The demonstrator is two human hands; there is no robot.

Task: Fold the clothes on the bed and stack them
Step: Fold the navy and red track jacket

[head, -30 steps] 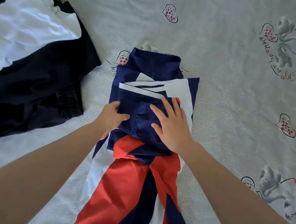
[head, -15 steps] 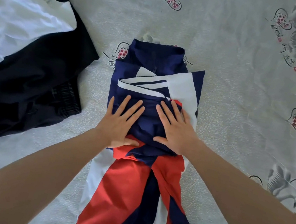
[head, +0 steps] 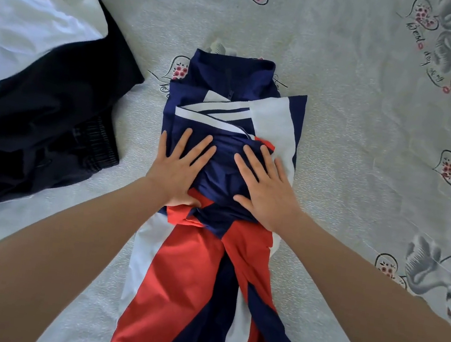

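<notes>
**A:** Where's the jacket [head: 233, 131] and what are your hands doing with it?

**B:** It lies in the middle of the bed [head: 347, 189], collar away from you, sleeves folded in across the chest. Your left hand [head: 180, 173] and right hand [head: 266, 190] both lie flat on the bunched navy cloth at its middle, fingers straight and spread, pinching nothing.

**A:** How will it handle?

**B:** By the look of it, thin, smooth sports cloth: light, limp and likely slippery. It won't hold a crease on its own, so expect the folded sleeves to slide open once you lift your palms. Nothing about it looks fragile.

**A:** So where should you take hold?

**B:** You'd probably do best at the lower end near you, where the red, white and navy panels run off the bottom of the view. Pinch both corners of the hem, if you can reach them, and bring them up to the collar while the cloth stays taut.

**A:** Anything else around?

**B:** To your left, well apart from the jacket, a dark garment [head: 44, 120] lies rumpled with a white garment [head: 26, 24] partly on top. Both look unfolded.
</notes>
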